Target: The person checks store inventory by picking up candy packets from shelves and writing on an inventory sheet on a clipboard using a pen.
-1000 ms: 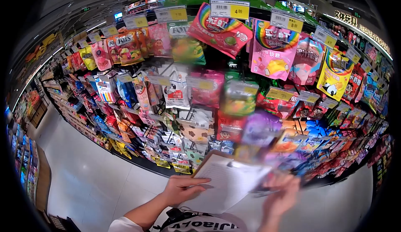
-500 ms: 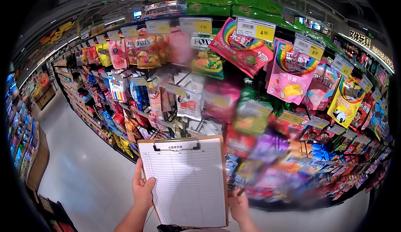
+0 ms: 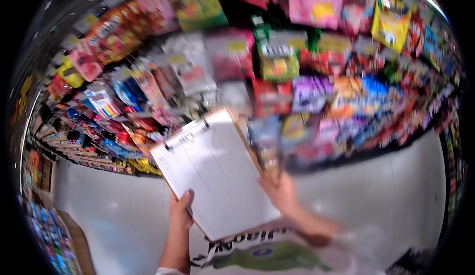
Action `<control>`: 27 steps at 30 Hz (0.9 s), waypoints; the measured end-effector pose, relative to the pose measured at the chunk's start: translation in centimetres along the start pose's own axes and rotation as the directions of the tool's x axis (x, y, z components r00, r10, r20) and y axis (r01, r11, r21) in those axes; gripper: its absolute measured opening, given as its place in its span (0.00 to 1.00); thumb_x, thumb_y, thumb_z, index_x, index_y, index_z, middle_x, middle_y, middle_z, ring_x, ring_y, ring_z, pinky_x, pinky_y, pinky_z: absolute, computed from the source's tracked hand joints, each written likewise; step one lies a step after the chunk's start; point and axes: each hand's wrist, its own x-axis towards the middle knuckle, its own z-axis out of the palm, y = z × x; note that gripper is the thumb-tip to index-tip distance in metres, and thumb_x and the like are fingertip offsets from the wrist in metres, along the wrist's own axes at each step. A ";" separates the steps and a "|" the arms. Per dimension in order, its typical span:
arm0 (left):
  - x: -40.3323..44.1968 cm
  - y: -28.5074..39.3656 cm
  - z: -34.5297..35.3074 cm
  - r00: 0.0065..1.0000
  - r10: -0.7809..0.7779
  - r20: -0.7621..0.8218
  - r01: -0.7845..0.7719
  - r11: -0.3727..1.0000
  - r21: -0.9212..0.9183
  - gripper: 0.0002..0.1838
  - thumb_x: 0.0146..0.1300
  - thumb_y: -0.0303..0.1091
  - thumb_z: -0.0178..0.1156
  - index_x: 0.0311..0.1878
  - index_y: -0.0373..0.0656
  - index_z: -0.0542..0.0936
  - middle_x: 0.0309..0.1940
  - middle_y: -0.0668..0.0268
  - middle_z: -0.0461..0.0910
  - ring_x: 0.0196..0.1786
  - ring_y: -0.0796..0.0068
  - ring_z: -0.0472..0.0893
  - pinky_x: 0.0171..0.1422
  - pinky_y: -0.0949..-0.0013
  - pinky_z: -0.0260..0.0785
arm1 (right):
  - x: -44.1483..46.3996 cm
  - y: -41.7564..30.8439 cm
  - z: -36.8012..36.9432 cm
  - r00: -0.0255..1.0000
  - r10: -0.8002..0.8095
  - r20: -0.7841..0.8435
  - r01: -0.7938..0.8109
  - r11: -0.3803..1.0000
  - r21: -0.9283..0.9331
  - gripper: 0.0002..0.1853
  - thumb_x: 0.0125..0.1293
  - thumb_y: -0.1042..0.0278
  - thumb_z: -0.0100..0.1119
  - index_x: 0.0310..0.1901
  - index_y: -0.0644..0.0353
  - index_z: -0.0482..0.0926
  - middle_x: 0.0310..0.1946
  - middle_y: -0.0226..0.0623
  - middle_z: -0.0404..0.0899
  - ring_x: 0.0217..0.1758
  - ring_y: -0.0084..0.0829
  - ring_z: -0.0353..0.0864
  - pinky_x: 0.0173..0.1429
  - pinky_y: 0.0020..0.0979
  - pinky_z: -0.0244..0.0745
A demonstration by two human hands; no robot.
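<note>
The brown clipboard (image 3: 257, 163) is tilted in front of me, its top leaning left. A printed table sheet (image 3: 217, 171) lies on it under a black metal clip (image 3: 188, 134). My left hand (image 3: 181, 209) grips the lower left edge, thumb over the paper and fingers behind the board. At the right edge, my right hand (image 3: 279, 191) is closed and touches or nearly touches the board. Motion blurs its fingers; the dark pen seen in them half a second ago is hard to make out now.
Racks of hanging bags rise close ahead, with a yellow bag (image 3: 391, 25), a pink bag (image 3: 316, 0) and a green bag (image 3: 277, 57). Pale floor (image 3: 123, 210) runs below. Another shelf (image 3: 54, 235) stands at lower left. My printed white shirt (image 3: 267, 255) is below the board.
My view has tipped downward, so the racks sit higher. The clipboard has turned counterclockwise from nearly upright. My right hand has moved up along its right edge; my left hand keeps its grip.
</note>
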 end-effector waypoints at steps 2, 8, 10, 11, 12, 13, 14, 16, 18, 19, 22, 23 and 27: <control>0.1 -0.1 -1.4 0.993 -0.080 0.083 0.079 0.997 0.018 0.27 0.64 0.34 0.66 0.62 0.35 0.70 0.53 0.55 0.80 0.52 0.64 0.81 0.56 0.61 0.77 | -0.7 0.8 1.0 0.997 0.069 -0.034 -0.068 0.997 0.030 0.20 0.66 0.87 0.59 0.30 0.55 0.56 0.24 0.23 0.60 0.28 0.14 0.60 0.31 0.21 0.60; 3.6 -1.0 -4.7 0.960 -0.134 0.244 0.117 0.990 0.083 0.28 0.66 0.36 0.64 0.65 0.35 0.68 0.57 0.52 0.77 0.55 0.61 0.80 0.56 0.61 0.78 | -4.1 4.2 1.9 0.991 0.118 -0.070 -0.105 0.981 0.164 0.16 0.69 0.77 0.60 0.32 0.57 0.59 0.34 0.31 0.77 0.39 0.14 0.71 0.36 0.22 0.67; 5.1 -1.7 -5.3 0.966 -0.112 0.234 0.087 0.990 0.114 0.29 0.68 0.41 0.61 0.67 0.35 0.66 0.58 0.53 0.76 0.56 0.61 0.80 0.57 0.59 0.77 | -5.3 4.8 1.2 0.976 0.167 -0.140 -0.128 0.960 0.251 0.10 0.74 0.69 0.55 0.35 0.59 0.65 0.38 0.35 0.80 0.42 0.18 0.76 0.39 0.24 0.73; 6.0 -2.3 -5.5 0.971 -0.079 0.223 0.048 0.989 0.143 0.31 0.70 0.45 0.58 0.68 0.34 0.65 0.60 0.53 0.74 0.57 0.61 0.79 0.58 0.58 0.76 | -5.8 4.2 0.3 0.949 0.281 -0.145 -0.222 0.919 0.326 0.10 0.76 0.65 0.50 0.38 0.61 0.68 0.39 0.38 0.81 0.42 0.22 0.79 0.40 0.26 0.76; 6.8 -2.6 -5.5 0.964 -0.112 0.242 0.076 0.985 0.154 0.31 0.70 0.45 0.58 0.68 0.34 0.65 0.60 0.53 0.74 0.57 0.61 0.79 0.58 0.58 0.76 | -6.3 3.4 -1.1 0.912 0.387 -0.133 -0.307 0.862 0.403 0.13 0.79 0.60 0.45 0.41 0.62 0.71 0.41 0.41 0.82 0.42 0.25 0.82 0.41 0.28 0.79; 7.6 -2.8 -5.3 0.958 -0.122 0.261 0.077 0.981 0.176 0.32 0.71 0.46 0.57 0.69 0.34 0.64 0.60 0.53 0.74 0.58 0.60 0.79 0.59 0.58 0.76 | -7.7 5.2 -2.7 0.923 0.365 -0.123 -0.300 0.881 0.366 0.20 0.80 0.54 0.38 0.46 0.65 0.72 0.42 0.44 0.81 0.40 0.30 0.83 0.40 0.32 0.82; 8.2 -2.9 -5.2 0.953 -0.127 0.274 0.074 0.978 0.195 0.32 0.71 0.47 0.56 0.69 0.35 0.63 0.61 0.53 0.74 0.58 0.60 0.78 0.59 0.58 0.75 | -9.2 6.9 -4.5 0.909 0.386 -0.160 -0.325 0.893 0.310 0.21 0.81 0.53 0.38 0.44 0.65 0.72 0.37 0.42 0.81 0.36 0.28 0.82 0.39 0.30 0.80; 9.0 -3.6 -4.8 0.951 -0.167 0.261 0.110 0.970 0.218 0.31 0.72 0.47 0.55 0.69 0.35 0.64 0.61 0.54 0.74 0.58 0.61 0.78 0.59 0.59 0.75 | -11.2 4.5 -6.4 0.829 0.380 -0.411 -0.330 0.925 0.190 0.21 0.81 0.53 0.38 0.39 0.61 0.72 0.26 0.34 0.78 0.26 0.23 0.77 0.36 0.26 0.74; 9.8 -4.7 -4.1 0.942 -0.188 0.278 0.120 0.962 0.246 0.30 0.73 0.45 0.55 0.69 0.35 0.64 0.61 0.54 0.74 0.58 0.61 0.78 0.59 0.58 0.75 | -14.0 6.2 -9.5 0.750 0.334 -0.570 -0.330 0.937 0.114 0.18 0.80 0.54 0.41 0.36 0.59 0.71 0.21 0.28 0.72 0.21 0.20 0.70 0.28 0.24 0.67; 9.5 -4.8 -3.0 0.915 -0.210 0.344 0.134 0.964 0.231 0.29 0.72 0.43 0.57 0.68 0.36 0.65 0.61 0.55 0.74 0.58 0.63 0.78 0.60 0.59 0.73 | -15.6 7.4 -11.1 0.684 0.326 -0.652 -0.343 0.933 0.107 0.17 0.80 0.55 0.43 0.36 0.58 0.70 0.19 0.26 0.69 0.19 0.18 0.67 0.25 0.23 0.64; 8.3 -6.1 -0.2 0.935 -0.151 0.321 0.087 0.975 0.203 0.25 0.68 0.36 0.62 0.64 0.34 0.69 0.58 0.54 0.76 0.58 0.66 0.78 0.63 0.61 0.70 | -20.6 10.5 -16.7 0.633 0.324 -0.703 -0.352 0.929 0.111 0.15 0.78 0.55 0.47 0.36 0.56 0.70 0.17 0.21 0.63 0.17 0.15 0.60 0.21 0.21 0.56; 8.0 -6.4 0.5 0.932 -0.152 0.328 0.087 0.975 0.204 0.25 0.68 0.36 0.62 0.64 0.34 0.69 0.58 0.54 0.76 0.58 0.66 0.78 0.63 0.61 0.70 | -22.1 11.4 -18.3 0.565 0.338 -0.752 -0.398 0.911 0.111 0.15 0.78 0.55 0.48 0.36 0.56 0.71 0.17 0.20 0.62 0.17 0.14 0.58 0.21 0.21 0.54; 6.2 -8.0 4.0 0.926 -0.185 0.330 0.112 0.967 0.230 0.22 0.66 0.31 0.61 0.61 0.33 0.72 0.55 0.55 0.78 0.56 0.67 0.78 0.64 0.62 0.68 | -27.6 14.7 -25.2 0.413 0.383 -0.827 -0.486 0.860 0.156 0.15 0.76 0.54 0.52 0.35 0.56 0.73 0.17 0.18 0.61 0.17 0.13 0.57 0.21 0.21 0.53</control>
